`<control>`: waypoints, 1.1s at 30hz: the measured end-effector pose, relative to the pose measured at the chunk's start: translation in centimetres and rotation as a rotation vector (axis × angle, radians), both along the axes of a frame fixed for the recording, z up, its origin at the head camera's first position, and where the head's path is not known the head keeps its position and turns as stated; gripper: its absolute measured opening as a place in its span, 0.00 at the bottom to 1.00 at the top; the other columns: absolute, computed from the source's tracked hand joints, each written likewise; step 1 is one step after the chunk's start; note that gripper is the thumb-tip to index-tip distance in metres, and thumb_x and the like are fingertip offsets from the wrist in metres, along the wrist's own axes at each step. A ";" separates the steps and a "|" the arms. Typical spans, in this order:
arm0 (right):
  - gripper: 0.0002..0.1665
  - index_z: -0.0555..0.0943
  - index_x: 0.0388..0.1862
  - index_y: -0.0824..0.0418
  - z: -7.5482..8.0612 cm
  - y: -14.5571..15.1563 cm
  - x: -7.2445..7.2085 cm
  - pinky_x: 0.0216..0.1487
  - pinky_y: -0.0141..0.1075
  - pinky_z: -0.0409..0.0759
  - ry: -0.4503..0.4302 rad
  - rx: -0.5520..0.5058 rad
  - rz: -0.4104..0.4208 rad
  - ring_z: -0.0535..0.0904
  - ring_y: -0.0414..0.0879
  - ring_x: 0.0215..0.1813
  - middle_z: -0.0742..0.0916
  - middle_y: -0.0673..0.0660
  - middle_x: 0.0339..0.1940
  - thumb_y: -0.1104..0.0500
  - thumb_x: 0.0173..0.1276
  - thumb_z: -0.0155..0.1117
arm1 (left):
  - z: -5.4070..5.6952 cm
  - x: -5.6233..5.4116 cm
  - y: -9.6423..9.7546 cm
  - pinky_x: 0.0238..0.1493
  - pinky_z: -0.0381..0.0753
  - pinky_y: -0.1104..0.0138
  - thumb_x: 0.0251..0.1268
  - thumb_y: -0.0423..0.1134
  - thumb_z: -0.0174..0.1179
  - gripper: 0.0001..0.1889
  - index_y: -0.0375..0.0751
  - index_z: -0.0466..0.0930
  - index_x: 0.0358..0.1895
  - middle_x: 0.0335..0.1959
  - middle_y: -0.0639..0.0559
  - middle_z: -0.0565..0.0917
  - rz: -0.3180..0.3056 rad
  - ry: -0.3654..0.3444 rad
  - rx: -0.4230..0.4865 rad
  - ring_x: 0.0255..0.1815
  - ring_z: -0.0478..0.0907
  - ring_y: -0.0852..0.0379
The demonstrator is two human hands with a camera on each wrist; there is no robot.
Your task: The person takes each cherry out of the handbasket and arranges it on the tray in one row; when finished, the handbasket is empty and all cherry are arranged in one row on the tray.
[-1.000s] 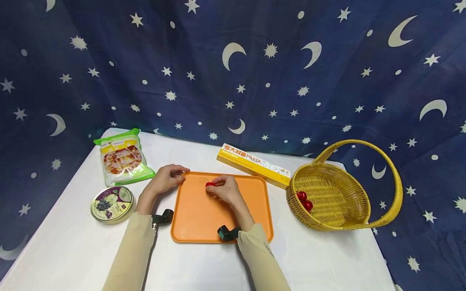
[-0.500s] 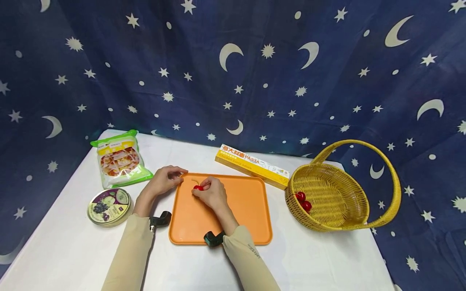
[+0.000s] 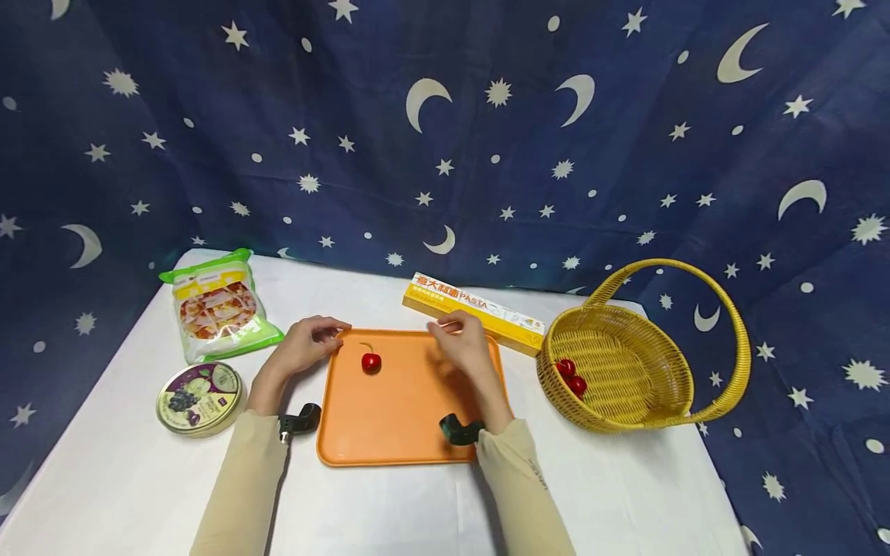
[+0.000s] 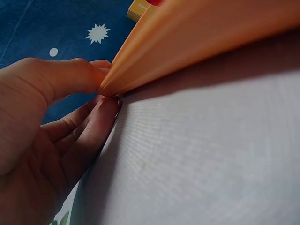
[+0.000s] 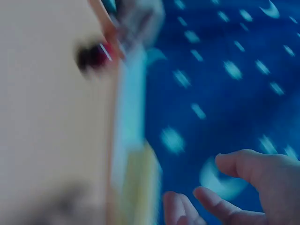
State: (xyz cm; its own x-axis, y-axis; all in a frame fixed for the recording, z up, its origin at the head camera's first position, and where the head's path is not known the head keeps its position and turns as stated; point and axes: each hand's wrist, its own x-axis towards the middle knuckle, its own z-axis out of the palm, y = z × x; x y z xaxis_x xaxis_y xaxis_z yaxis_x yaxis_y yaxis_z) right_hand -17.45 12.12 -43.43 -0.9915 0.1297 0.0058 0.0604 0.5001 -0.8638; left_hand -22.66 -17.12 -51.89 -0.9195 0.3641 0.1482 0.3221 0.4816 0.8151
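Observation:
A red cherry (image 3: pixel 371 363) with a thin stem lies on the orange tray (image 3: pixel 403 432), near its far left corner. My left hand (image 3: pixel 306 347) pinches that corner. The left wrist view shows its thumb on the tray rim and the other fingers (image 4: pixel 96 126) lower down, at the underside. Over the tray's far right part is my right hand (image 3: pixel 464 344), apart from the cherry and holding nothing. Its thumb and fingers stand spread in the right wrist view, which is blurred.
A yellow wicker basket (image 3: pixel 615 421) with a tall handle holds several red cherries (image 3: pixel 572 377) on the right. A pasta box (image 3: pixel 480 313) lies behind the tray. To the left are a green-edged food bag (image 3: pixel 221 309) and a round tin (image 3: pixel 200 398).
My right hand carried the cherry left, let it go on the tray, and moved back to the right. The left hand stayed at the corner. The head view shifted slightly.

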 end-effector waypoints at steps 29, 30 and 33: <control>0.17 0.81 0.47 0.78 1.0 26.0 -0.4 0.39 0.32 0.78 -0.533 0.197 0.439 0.80 0.43 0.34 0.87 0.62 0.33 0.73 0.58 0.68 | -0.2 0.1 0.2 0.36 0.72 0.67 0.58 0.25 0.63 0.14 0.35 0.85 0.48 0.34 0.45 0.81 -0.014 0.016 0.011 0.32 0.73 0.56; 0.16 0.81 0.47 0.78 0.9 25.9 -0.4 0.39 0.32 0.77 -0.532 0.199 0.440 0.79 0.42 0.33 0.87 0.61 0.32 0.73 0.59 0.68 | -0.2 0.1 0.2 0.36 0.72 0.67 0.58 0.25 0.63 0.14 0.34 0.85 0.48 0.34 0.45 0.81 -0.015 0.017 0.013 0.32 0.73 0.56; 0.16 0.81 0.46 0.77 0.7 25.9 -0.5 0.37 0.32 0.77 -0.534 0.200 0.425 0.78 0.42 0.32 0.86 0.58 0.31 0.71 0.59 0.68 | -0.1 0.0 0.1 0.35 0.72 0.67 0.58 0.25 0.63 0.14 0.35 0.85 0.48 0.34 0.46 0.81 -0.010 0.016 0.006 0.32 0.73 0.55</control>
